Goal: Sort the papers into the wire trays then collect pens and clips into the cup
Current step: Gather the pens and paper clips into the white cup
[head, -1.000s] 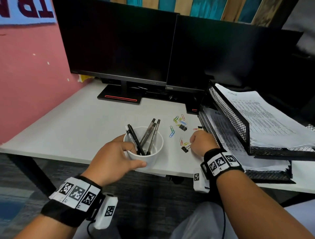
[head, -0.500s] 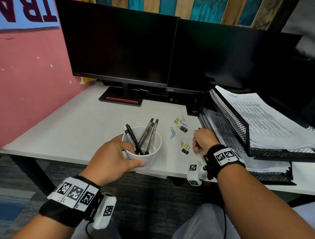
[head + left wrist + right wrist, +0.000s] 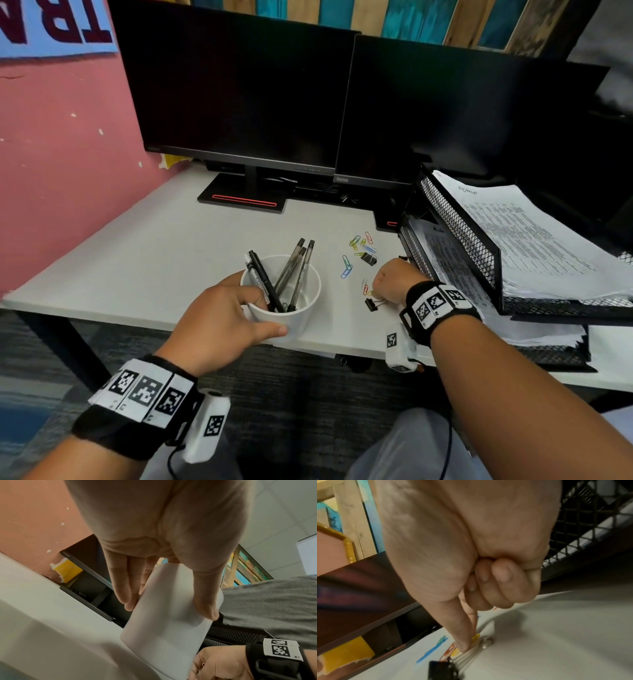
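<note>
My left hand (image 3: 269, 312) grips a white cup (image 3: 291, 323) near the desk's front edge, thumb on the near wall and fingers on the far side. In the left wrist view the left hand (image 3: 168, 610) wraps the cup (image 3: 168, 628). Several pens (image 3: 294, 270) stand in it. My right hand (image 3: 376, 294) is down on the desk, thumb and index pinching a yellow paper clip (image 3: 475, 638); the other fingers are curled. A black binder clip (image 3: 371, 304) lies against those fingertips. More coloured paper clips (image 3: 346, 267) and a second binder clip (image 3: 369, 258) lie beyond.
Stacked black wire trays (image 3: 459, 233) full of printed papers (image 3: 534, 240) stand just right of my right hand. Two dark monitors (image 3: 239, 85) fill the back of the white desk (image 3: 154, 246). A pink wall (image 3: 51, 171) closes the left side.
My right hand has shifted slightly left, away from the tray, and turned its fingertips down onto the near clips. The left hand still holds the cup in the same spot.
</note>
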A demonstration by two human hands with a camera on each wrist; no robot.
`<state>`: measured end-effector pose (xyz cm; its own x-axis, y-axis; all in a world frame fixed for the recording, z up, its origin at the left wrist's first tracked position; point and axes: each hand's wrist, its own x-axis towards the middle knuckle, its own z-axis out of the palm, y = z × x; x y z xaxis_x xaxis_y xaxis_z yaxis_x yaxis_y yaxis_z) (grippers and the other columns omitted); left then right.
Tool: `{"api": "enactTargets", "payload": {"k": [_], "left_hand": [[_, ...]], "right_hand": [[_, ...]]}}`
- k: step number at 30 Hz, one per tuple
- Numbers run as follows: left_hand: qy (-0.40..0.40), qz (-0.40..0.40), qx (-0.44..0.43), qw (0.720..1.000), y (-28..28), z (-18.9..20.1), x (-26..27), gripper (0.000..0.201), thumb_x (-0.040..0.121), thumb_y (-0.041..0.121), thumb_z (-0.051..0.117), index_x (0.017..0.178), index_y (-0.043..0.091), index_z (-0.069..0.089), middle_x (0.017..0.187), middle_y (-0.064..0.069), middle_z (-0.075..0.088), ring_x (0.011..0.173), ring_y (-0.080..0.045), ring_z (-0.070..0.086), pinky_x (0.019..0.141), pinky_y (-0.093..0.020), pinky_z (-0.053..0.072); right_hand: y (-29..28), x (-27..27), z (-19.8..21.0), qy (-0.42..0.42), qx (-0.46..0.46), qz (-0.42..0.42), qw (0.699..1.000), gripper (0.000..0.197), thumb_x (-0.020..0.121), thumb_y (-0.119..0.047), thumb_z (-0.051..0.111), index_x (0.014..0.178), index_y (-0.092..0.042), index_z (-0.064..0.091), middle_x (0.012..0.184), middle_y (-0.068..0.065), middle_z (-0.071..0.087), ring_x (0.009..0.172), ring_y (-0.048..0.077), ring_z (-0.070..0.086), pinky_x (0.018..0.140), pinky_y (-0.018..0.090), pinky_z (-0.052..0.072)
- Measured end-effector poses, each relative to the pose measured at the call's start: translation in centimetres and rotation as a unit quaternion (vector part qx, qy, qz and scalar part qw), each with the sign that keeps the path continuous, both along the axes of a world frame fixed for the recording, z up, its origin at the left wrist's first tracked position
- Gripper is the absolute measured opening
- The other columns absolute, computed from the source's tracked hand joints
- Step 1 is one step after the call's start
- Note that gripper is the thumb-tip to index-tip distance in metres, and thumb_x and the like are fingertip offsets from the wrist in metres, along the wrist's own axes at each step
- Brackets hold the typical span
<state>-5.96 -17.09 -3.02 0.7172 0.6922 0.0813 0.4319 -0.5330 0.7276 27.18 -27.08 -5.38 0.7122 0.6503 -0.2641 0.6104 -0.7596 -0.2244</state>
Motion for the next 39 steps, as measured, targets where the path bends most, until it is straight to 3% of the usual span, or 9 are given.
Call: {"api": "enactTargets", "payload": {"k": [4, 8, 13, 17, 20, 24, 33, 36, 39], "left_hand": [[-0.004, -0.001, 0.001, 1.0, -0.1, 0.0, 0.1, 0.026, 0.064, 0.044, 0.095, 0.072, 0.027, 0.076, 0.102, 0.021, 0.065, 0.092, 0.014, 0.057, 0.073, -0.018, 0.044], [-0.01, -0.002, -0.008, 1.0, 0.0, -0.2, 0.0, 0.028, 0.063, 0.045, 0.095, 0.073, 0.028, 0.076, 0.103, 0.022, 0.066, 0.091, 0.01, 0.06, 0.08, -0.024, 0.05], [0.001, -0.004, -0.006, 1.0, 0.0, 0.0, 0.1, 0.027, 0.063, 0.048, 0.095, 0.074, 0.03, 0.076, 0.106, 0.023, 0.065, 0.093, 0.005, 0.062, 0.081, -0.025, 0.05], [-0.009, -0.013, -0.005, 1.0, -0.2, -0.1, 0.5, 0.025, 0.063, 0.045, 0.096, 0.072, 0.036, 0.074, 0.103, 0.024, 0.065, 0.091, 0.001, 0.064, 0.076, -0.024, 0.046], [-0.013, -0.017, -0.009, 1.0, -0.4, -0.1, 0.8, 0.025, 0.063, 0.044, 0.096, 0.072, 0.032, 0.075, 0.105, 0.024, 0.065, 0.092, 0.002, 0.064, 0.08, -0.027, 0.05], [-0.01, -0.017, -0.015, 1.0, -0.5, 0.0, 0.9, 0.026, 0.064, 0.044, 0.096, 0.074, 0.032, 0.076, 0.105, 0.023, 0.066, 0.093, 0.0, 0.065, 0.084, -0.031, 0.053], [-0.003, -0.013, -0.011, 1.0, 0.2, -0.1, 0.1, 0.025, 0.063, 0.052, 0.093, 0.072, 0.038, 0.074, 0.108, 0.021, 0.065, 0.095, -0.005, 0.066, 0.083, -0.031, 0.053], [-0.005, -0.009, -0.011, 1.0, 0.3, -0.2, 0.0, 0.027, 0.063, 0.052, 0.093, 0.072, 0.035, 0.074, 0.108, 0.021, 0.065, 0.094, -0.004, 0.066, 0.084, -0.033, 0.055], [-0.008, -0.009, -0.011, 1.0, 0.2, -0.1, -0.1, 0.027, 0.063, 0.05, 0.094, 0.071, 0.035, 0.073, 0.106, 0.022, 0.065, 0.093, -0.003, 0.066, 0.081, -0.029, 0.053]], "right_hand": [[0.1, -0.2, 0.2, 0.003, -0.042, 0.027, 0.999, 0.006, 0.088, -0.022, 0.064, 0.083, -0.02, 0.06, 0.101, 0.01, 0.064, 0.09, 0.026, 0.058, 0.092, 0.039, 0.056], [-0.3, -0.5, 1.0, 0.032, -0.053, 0.03, 0.998, 0.007, 0.089, -0.022, 0.062, 0.082, -0.019, 0.061, 0.1, 0.01, 0.065, 0.08, 0.024, 0.058, 0.066, 0.03, 0.048], [-0.6, -4.2, 7.6, 0.123, 0.167, 0.043, 0.977, 0.018, 0.096, -0.019, 0.068, 0.078, -0.015, 0.063, 0.078, -0.004, 0.067, 0.053, 0.011, 0.048, 0.041, 0.02, 0.037], [-0.1, -9.3, 13.2, 0.094, 0.219, 0.176, 0.955, 0.016, 0.09, -0.021, 0.075, 0.076, -0.017, 0.07, 0.066, -0.015, 0.062, 0.051, -0.011, 0.057, 0.05, 0.011, 0.039], [0.6, -12.2, 14.7, 0.056, 0.168, 0.264, 0.948, 0.009, 0.091, -0.027, 0.075, 0.086, -0.02, 0.074, 0.091, -0.013, 0.067, 0.081, -0.002, 0.064, 0.064, 0.015, 0.046], [1.2, -14.4, 14.4, 0.045, 0.127, 0.311, 0.941, 0.008, 0.089, -0.025, 0.077, 0.096, -0.025, 0.072, 0.087, -0.013, 0.064, 0.073, 0.002, 0.061, 0.063, 0.019, 0.044], [0.9, -10.2, 13.9, 0.192, 0.289, 0.129, 0.929, 0.012, 0.091, -0.005, 0.071, 0.1, -0.012, 0.071, 0.087, 0.013, 0.079, 0.071, 0.028, 0.078, 0.049, 0.029, 0.055], [1.7, -7.2, 11.4, 0.121, 0.228, 0.056, 0.965, 0.004, 0.087, -0.01, 0.069, 0.086, -0.011, 0.073, 0.081, 0.017, 0.078, 0.073, 0.035, 0.079, 0.06, 0.046, 0.063], [1.7, -4.9, 8.3, 0.077, 0.098, 0.009, 0.992, 0.016, 0.093, -0.018, 0.072, 0.092, -0.002, 0.072, 0.084, 0.016, 0.079, 0.064, 0.025, 0.073, 0.07, 0.039, 0.065]]}}
